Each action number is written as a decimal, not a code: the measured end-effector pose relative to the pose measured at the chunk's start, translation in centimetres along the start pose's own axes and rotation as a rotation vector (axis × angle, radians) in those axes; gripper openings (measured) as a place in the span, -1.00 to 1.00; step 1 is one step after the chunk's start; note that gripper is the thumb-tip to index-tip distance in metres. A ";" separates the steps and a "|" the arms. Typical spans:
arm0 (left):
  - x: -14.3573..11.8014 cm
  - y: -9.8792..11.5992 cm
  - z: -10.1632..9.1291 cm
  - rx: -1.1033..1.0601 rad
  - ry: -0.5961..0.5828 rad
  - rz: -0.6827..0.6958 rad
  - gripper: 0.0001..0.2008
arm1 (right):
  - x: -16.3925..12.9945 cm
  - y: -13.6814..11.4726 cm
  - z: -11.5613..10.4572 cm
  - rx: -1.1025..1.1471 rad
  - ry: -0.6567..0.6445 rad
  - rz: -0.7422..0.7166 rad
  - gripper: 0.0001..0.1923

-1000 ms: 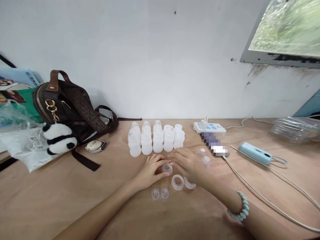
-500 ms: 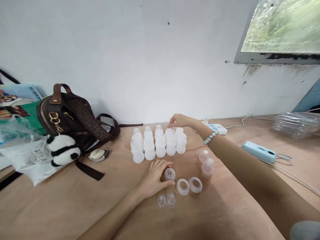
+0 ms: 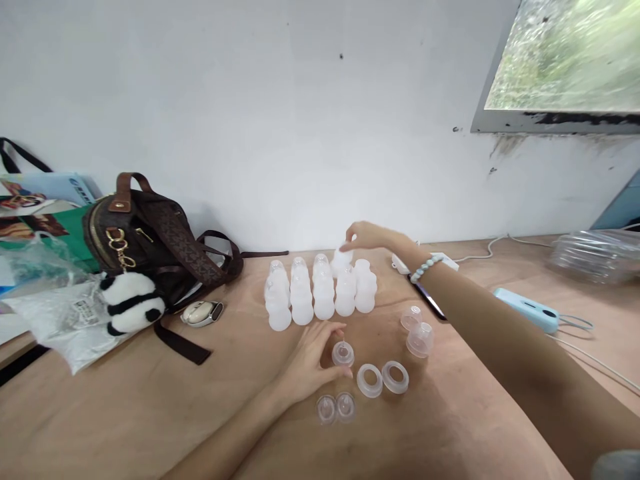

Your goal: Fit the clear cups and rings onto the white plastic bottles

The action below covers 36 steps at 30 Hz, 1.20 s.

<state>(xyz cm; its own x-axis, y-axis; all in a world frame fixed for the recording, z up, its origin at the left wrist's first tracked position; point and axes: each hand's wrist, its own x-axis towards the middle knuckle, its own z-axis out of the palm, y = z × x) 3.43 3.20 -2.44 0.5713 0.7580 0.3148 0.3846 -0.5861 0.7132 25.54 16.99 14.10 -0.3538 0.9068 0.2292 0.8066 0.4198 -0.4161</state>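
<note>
The cluster of white bottles [image 3: 320,293] serves as the landmark: about ten stand there in two rows, though the back row is partly hidden, so the count is not certain. The right hand [image 3: 373,237] reaches over the cluster's far side, fingertips pinched on one white bottle [image 3: 342,259] held just above the back row. In front of the cluster the left hand [image 3: 307,363] rests on the wooden table [image 3: 125,413], fingers curled loosely around a clear nipple piece [image 3: 343,353], touching it at its side.

Nearer the camera than that piece lie two clear rings [image 3: 383,379] side by side, and nearer still two small clear caps [image 3: 336,408], touching. To the right of the cluster stand two clear domed covers [image 3: 417,331].

Left of the cluster sit one brown bag [image 3: 150,243], one panda plush [image 3: 131,303] hung from it, one small compact case [image 3: 201,312] and one clear plastic packet [image 3: 60,320] (its label is too small to read). Far right of the cluster lies one light blue device [image 3: 525,309] with a cord. A bead bracelet [image 3: 425,267] circles the right wrist.
</note>
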 end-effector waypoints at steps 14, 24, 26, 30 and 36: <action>-1.1 -2.0 1.1 -0.116 0.581 0.232 -0.12 | -13.7 -2.3 6.5 0.829 0.083 -0.116 -0.69; -0.8 -1.1 -0.1 -0.113 0.675 -0.028 -0.62 | -15.1 -0.9 12.2 0.383 -0.089 -0.110 -0.69; -0.7 -1.1 -0.2 -0.130 0.673 -0.039 -0.63 | -15.3 -1.3 13.1 0.242 -0.133 -0.173 -0.65; -0.4 -0.9 -0.3 -0.193 0.659 -0.062 -0.64 | -15.5 -1.5 13.3 0.237 -0.132 -0.209 -0.76; 0.2 -0.4 -0.5 -0.385 0.625 -0.179 -0.64 | -15.7 0.2 10.2 0.705 0.074 -0.136 -0.74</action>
<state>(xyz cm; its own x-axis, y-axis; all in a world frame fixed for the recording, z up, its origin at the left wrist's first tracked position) 3.02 3.72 -2.38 -0.0381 0.9209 0.3880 0.0868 -0.3838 0.9193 26.44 3.19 1.42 -0.3763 0.8502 0.3681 0.2512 0.4761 -0.8428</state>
